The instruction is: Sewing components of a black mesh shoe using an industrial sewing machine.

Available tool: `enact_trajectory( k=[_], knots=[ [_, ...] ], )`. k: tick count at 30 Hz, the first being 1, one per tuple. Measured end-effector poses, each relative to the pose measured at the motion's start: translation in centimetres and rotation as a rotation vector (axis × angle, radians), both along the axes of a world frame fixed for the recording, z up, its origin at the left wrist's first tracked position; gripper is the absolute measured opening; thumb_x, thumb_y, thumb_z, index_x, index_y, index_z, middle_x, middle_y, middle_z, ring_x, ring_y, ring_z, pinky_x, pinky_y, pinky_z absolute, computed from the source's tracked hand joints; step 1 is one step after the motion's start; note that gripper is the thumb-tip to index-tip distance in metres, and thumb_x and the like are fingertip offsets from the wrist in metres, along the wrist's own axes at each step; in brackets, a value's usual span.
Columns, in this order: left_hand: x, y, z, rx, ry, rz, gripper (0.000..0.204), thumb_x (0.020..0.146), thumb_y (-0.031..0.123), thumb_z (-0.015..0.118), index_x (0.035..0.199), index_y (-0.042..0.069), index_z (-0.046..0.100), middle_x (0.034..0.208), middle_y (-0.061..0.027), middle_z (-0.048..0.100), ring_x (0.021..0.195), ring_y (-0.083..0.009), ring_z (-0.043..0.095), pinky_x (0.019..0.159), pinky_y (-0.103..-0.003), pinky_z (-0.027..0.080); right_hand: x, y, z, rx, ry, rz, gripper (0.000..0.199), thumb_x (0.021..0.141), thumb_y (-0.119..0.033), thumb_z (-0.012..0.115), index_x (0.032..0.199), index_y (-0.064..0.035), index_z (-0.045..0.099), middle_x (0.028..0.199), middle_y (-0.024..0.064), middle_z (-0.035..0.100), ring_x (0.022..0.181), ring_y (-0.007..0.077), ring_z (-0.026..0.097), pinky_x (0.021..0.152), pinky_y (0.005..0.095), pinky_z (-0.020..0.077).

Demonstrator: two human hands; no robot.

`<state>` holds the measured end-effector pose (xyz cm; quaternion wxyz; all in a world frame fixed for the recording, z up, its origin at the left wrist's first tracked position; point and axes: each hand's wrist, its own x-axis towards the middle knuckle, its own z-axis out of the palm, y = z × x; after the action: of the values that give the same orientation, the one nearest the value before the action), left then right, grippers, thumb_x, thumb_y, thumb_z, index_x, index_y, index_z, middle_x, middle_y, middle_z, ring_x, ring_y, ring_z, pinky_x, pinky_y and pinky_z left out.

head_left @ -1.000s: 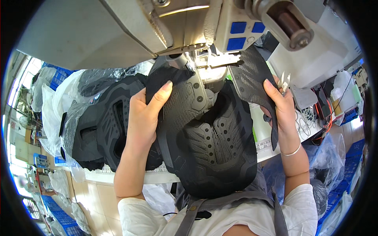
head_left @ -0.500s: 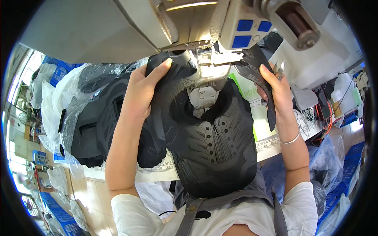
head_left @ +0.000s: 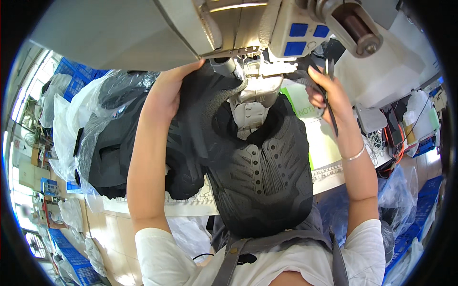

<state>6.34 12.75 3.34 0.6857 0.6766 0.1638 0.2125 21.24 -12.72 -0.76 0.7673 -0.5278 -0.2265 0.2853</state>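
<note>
Shoe upper at 12 o'clock under sewing machine head; left hand pinching its 11 o'clock side, right hand its 1 o'clock end plus snips, probably to keep it flat. Stacked uppers at 6 o'clock, likely for easy reach.

On your tabletop, the green-and-white sheet carries one short word in green capitals. Along your front edge, the ruler strip shows graduations and printed numerals, too small to read with certainty.
</note>
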Motion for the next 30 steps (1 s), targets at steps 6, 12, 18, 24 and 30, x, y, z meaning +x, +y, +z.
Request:
enact_trajectory(
  k=[6, 12, 18, 24, 30],
  knots=[
    [-3.2, 1.5, 2.1, 0.314, -0.118, 0.217, 0.039, 0.076, 0.013, 0.059, 0.112, -0.001, 0.05, 0.104, -0.0084, 0.056, 0.092, -0.0158, 0.054, 0.083, -0.028, 0.041, 1.3, 2.6, 0.9, 0.033, 0.039, -0.099, 0.027, 0.086, -0.023, 0.051, 0.098, 0.0001, 0.058, 0.062, 0.0001, 0.052, 0.056, 0.0048, 0.049, 0.041, 0.0176, 0.0346],
    [-14.5, 6.3, -1.6, 0.114, -0.004, 0.259, 0.041, 0.08, 0.006, 0.054, 0.119, -0.003, 0.044, 0.111, -0.0095, 0.055, 0.095, -0.0159, 0.055, 0.084, -0.027, 0.043, -1.7, -2.9, -0.5, -0.197, -0.343, 0.036, 0.023, 0.088, -0.019, 0.048, 0.099, -0.0003, 0.057, 0.062, 0.0027, 0.054, 0.058, 0.0045, 0.052, 0.043, 0.0153, 0.0359],
    [-17.0, 8.0, -4.4, 0.151, 0.31, 0.284, 0.038, 0.077, 0.007, 0.058, 0.112, -0.004, 0.048, 0.102, -0.0081, 0.058, 0.089, -0.0128, 0.056, 0.081, -0.024, 0.043, -6.6, -5.2, -2.9, -0.693, -1.19, -0.138, 0.037, 0.077, -0.024, 0.063, 0.1, 0.0039, 0.053, 0.075, 0.0102, 0.053, 0.065, 0.0212, 0.055, 0.055, 0.0274, 0.0441],
    [-15.0, 5.2, -3.0, 0.964, 0.816, 0.554, 0.042, 0.073, 0.014, 0.064, 0.11, 0.004, 0.05, 0.087, -0.0159, 0.058, 0.078, -0.0187, 0.056, 0.072, -0.027, 0.043, -8.0, -5.3, -4.7, -0.866, -1.047, -0.128, 0.065, 0.061, -0.031, 0.075, 0.108, 0.005, 0.048, 0.084, 0.0125, 0.049, 0.073, 0.0263, 0.055, 0.064, 0.0336, 0.0455],
    [-16.4, 7.1, -4.5, 1.063, 0.621, 0.633, 0.046, 0.076, 0.016, 0.061, 0.119, 0.008, 0.047, 0.092, -0.0188, 0.058, 0.084, -0.0315, 0.057, 0.079, -0.036, 0.042, -8.6, -5.0, -4.9, -0.7, -0.663, -0.273, 0.066, 0.065, -0.009, 0.073, 0.122, 0.003, 0.042, 0.069, 0.0026, 0.046, 0.06, 0.0092, 0.042, 0.057, 0.0213, 0.0386]
  ],
)
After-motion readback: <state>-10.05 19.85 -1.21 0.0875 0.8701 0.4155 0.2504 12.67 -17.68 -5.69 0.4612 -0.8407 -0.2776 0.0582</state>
